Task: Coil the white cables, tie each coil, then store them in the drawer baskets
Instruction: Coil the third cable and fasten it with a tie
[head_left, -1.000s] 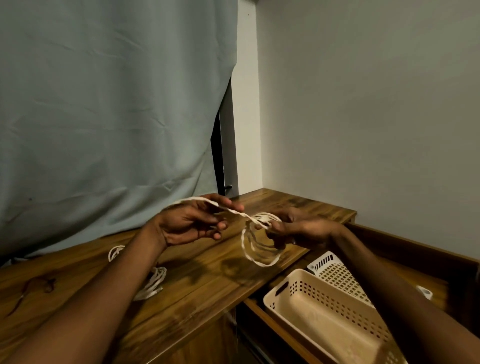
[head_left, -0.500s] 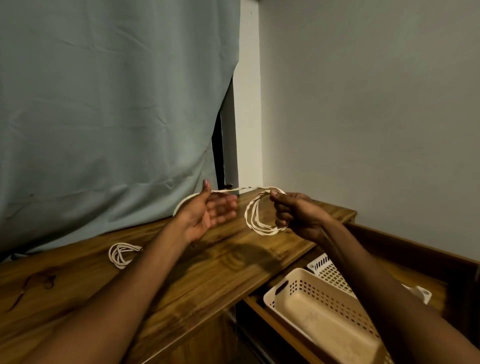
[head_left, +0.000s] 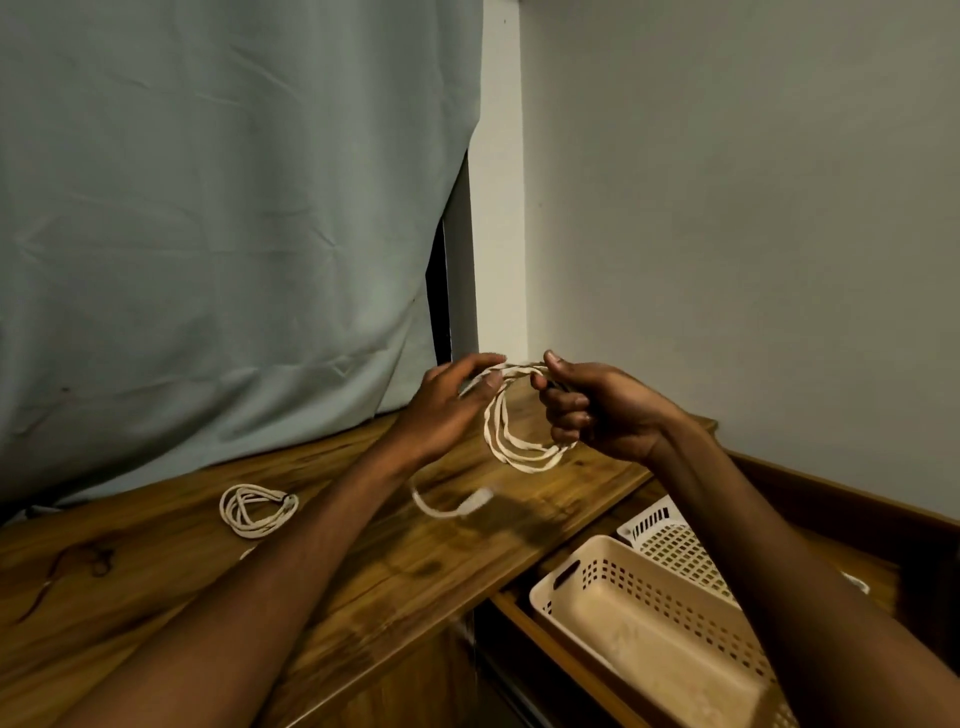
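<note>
Cable coil in hand (head_left: 519, 441): white, several loops, held in the air above the back right part of the wooden desk top (head_left: 363, 561); loops hang down between the two hands, the top strands are twisted together.
Loose cable end (head_left: 457, 506): white, blurred, seen hanging below the held coil, over the desk top; whether it touches the wood cannot be told.
Left hand (head_left: 447, 410): fingers curled, the twisted top of the coil is pinched between thumb and fingertips.
Right hand (head_left: 597, 410): fingers curled tight, the right side of the coil is gripped, thumb raised over the twist.
Second cable coil (head_left: 257, 509): white, laid flat on the desk top, left of the held coil and well apart from it.
Cream basket (head_left: 649, 613): perforated walls, set in the open drawer (head_left: 810, 499) below the desk top's right edge.
White basket (head_left: 670, 540): perforated, set just behind the cream basket in the same drawer, partly hidden by the right forearm.
Curtain (head_left: 218, 218): pale blue-grey, hung behind the desk top.
Wall (head_left: 727, 208): plain, right of the curtain.
</note>
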